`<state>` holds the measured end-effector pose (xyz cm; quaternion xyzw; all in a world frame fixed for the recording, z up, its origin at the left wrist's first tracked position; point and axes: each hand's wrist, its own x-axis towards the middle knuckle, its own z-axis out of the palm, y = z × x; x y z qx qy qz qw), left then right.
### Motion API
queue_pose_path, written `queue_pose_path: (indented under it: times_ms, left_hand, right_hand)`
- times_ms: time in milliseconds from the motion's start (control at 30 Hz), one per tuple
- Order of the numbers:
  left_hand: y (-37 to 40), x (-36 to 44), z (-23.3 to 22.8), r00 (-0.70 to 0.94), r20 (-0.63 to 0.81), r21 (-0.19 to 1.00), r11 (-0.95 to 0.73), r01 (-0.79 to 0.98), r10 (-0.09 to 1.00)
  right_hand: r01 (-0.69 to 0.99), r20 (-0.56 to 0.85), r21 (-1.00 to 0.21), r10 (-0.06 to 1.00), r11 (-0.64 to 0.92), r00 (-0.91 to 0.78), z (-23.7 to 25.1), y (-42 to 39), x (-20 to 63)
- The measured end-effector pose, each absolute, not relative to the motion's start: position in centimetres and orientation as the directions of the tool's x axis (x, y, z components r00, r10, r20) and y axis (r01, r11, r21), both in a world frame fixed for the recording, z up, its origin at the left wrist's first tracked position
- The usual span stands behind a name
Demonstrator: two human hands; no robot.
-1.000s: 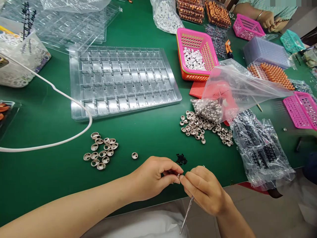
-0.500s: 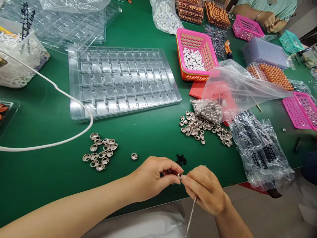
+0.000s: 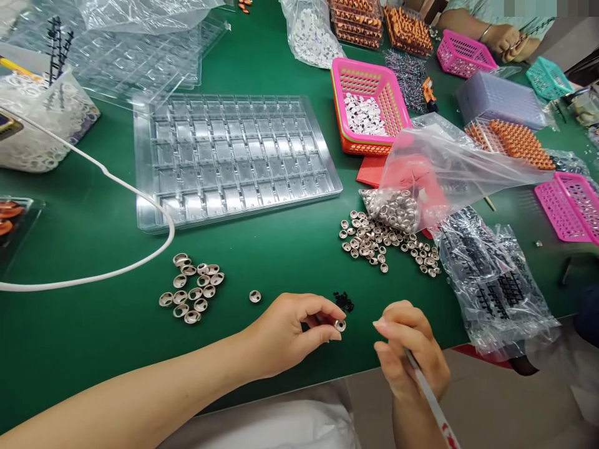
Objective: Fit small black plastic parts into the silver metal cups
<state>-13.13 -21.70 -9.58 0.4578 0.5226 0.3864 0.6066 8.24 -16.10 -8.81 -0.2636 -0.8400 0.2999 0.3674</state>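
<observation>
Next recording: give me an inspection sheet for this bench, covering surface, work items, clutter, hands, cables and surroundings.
Surface: green table.
Work items: small metal cup pinched in the left hand; thin tool held in the right hand; black bits lying between the hands.
Clutter: sorted metal cups, loose pile spilling from a plastic bag, clear tray, pink basket.
Hands: apart, both closed on their items.
Cables: white cord looping across the left side.
Surroundings: another person's hands at the far right.
</observation>
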Motion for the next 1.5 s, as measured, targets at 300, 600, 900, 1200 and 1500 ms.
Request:
queue_pose_path:
  times_ms: [300,600,900,1200,1500]
  left_hand:
    - [-21.8,-13.2,-9.7,0.172,-0.208,0.978,0.202,0.049,0.963]
    - [-22.0,-13.2,-9.8,0.205,-0.106,0.992,0.089,0.09,0.973]
    - [-22.1,-13.1,-10.0,0.223,-0.058,0.994,0.034,0.108,0.973]
    - [-22.5,-12.7,-9.9,0.192,-0.01,0.997,-0.005,0.078,0.981]
    - [-22.8,-12.5,-9.6,0.161,-0.003,0.998,-0.009,0.069,0.987]
  right_hand:
    - [0.129,0.432,-0.539,0.404,0.833,-0.807,-9.9,-15.6,8.1]
    - [0.102,0.404,-0.466,0.314,0.879,-0.859,-9.7,-15.2,8.4]
    - [0.051,0.373,-0.431,0.23,0.901,-0.899,-9.8,-15.3,9.1]
    - [0.014,0.34,-0.433,0.178,0.901,-0.923,-8.9,-15.3,9.2]
    - [-0.047,0.375,-0.396,0.114,0.917,-0.92,-8.6,-15.0,8.5]
